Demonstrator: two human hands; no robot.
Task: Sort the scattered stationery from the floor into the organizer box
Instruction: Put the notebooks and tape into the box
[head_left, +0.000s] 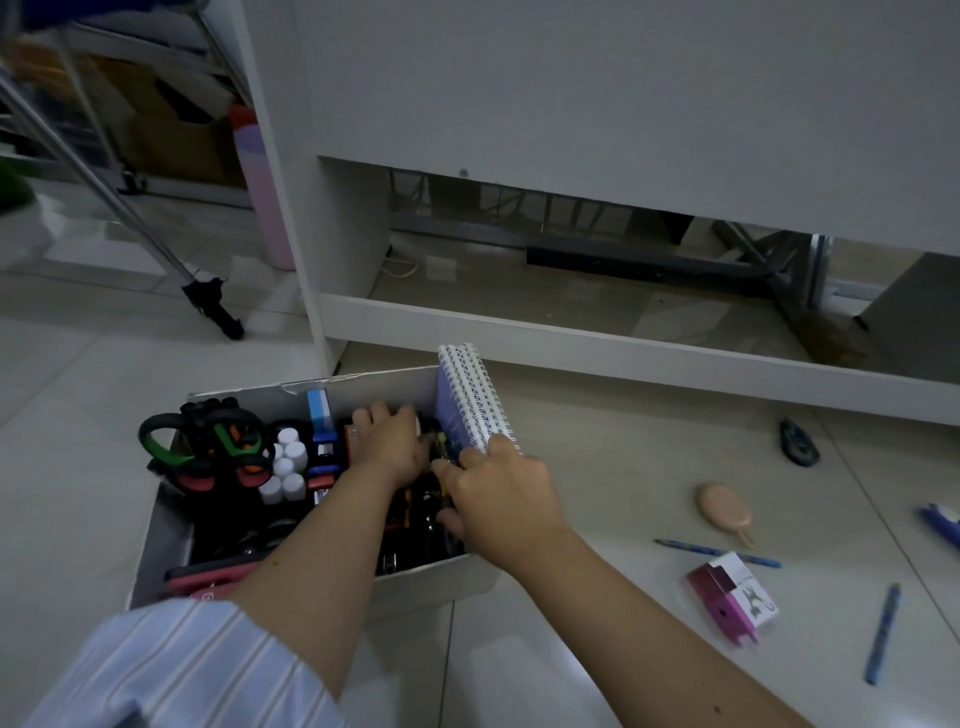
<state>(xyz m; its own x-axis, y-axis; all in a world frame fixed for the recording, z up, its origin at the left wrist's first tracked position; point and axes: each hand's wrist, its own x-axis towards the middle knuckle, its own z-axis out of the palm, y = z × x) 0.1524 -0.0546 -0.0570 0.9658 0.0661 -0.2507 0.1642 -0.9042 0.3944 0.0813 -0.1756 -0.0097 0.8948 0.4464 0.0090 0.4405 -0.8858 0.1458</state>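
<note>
Both in the box (311, 384) at middle left: right hand (501, 493) pinching upright notebooks (470, 400), left hand (392, 441) curled, grip unclear.

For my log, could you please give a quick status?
Both hands inside organizer box. Notebooks upright at its right end. Pens, packet on floor.

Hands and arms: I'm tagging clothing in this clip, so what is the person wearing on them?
The left arm has a light sleeve with thin pale stripes, pushed up above the forearm. The right arm is bare as far as the frame shows. Neither the left hand nor the right hand shows gloves, rings or a watch.
</note>
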